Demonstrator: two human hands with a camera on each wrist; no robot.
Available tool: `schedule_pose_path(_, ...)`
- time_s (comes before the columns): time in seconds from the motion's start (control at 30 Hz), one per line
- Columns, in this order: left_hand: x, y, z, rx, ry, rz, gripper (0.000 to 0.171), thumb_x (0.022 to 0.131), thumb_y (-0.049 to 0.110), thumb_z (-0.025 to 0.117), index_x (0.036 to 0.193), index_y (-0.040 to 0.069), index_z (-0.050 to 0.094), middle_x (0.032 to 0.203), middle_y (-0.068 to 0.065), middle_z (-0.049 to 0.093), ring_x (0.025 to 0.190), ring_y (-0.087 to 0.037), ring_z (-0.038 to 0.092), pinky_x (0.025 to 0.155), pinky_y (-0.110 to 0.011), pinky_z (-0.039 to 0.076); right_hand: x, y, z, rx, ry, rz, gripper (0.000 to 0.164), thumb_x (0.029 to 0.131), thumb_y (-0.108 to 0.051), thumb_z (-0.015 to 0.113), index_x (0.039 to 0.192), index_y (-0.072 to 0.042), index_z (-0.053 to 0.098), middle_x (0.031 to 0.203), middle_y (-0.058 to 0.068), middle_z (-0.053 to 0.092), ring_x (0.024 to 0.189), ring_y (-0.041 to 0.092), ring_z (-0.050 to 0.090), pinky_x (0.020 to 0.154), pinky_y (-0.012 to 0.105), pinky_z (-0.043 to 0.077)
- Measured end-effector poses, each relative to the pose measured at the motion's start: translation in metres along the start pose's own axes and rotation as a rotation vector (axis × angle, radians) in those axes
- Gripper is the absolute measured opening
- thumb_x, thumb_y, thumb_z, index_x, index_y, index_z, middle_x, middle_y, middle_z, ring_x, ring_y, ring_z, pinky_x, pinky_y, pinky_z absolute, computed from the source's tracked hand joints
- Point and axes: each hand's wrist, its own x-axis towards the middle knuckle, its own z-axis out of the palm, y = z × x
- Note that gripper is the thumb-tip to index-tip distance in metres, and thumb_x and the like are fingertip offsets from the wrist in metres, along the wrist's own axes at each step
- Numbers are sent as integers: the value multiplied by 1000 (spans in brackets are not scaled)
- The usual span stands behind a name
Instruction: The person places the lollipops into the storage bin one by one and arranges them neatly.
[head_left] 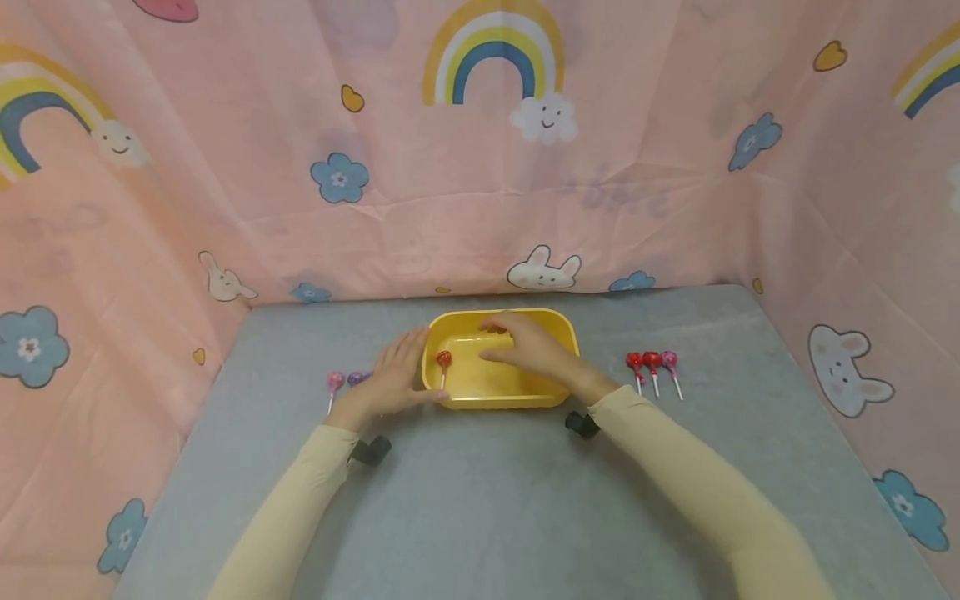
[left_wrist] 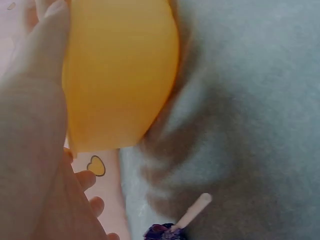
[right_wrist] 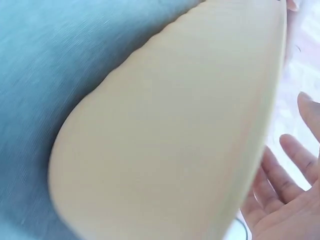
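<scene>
1. The left hand (head_left: 386, 385), fingers straight, is touching the yellow tray (head_left: 502, 402) mid-frame, partly hiding purple lollipops (head_left: 355, 379).
2. The right hand (head_left: 538, 348), fingers parted, is hovering over it.
3. A red lollipop (head_left: 444, 359) is lying inside, left.
4. Three lollipops (head_left: 652, 359) are lying centre-right.

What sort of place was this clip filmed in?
Probably a makeshift tabletop filming booth: pink cartoon-print fabric hangs behind and on both sides of a grey tabletop, where a yellow tub sits with lollipops on either side.
</scene>
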Motion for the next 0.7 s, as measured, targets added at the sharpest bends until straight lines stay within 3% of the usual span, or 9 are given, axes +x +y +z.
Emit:
schedule_pose_path(0.4,3,-1,-1,6,-1,-7,118,80,62,72,160,11,2,168,-16,9,155,-39,8,125,-59,6,-25,19,-29,-49,95,-141,49,90,-32,73,133,-11,61,135,8,61,126,30,53,110,53,43)
schedule_pose_path(0.7,6,1,0,-3,-37,-40,119,79,66,70,160,14,-1,168,-13,9,155,-40,6,124,-62,8,-45,33,-51,-30,109,-70,55,88,-34,75,136,-12,58,143,10,52,133,32,44,115,60,34)
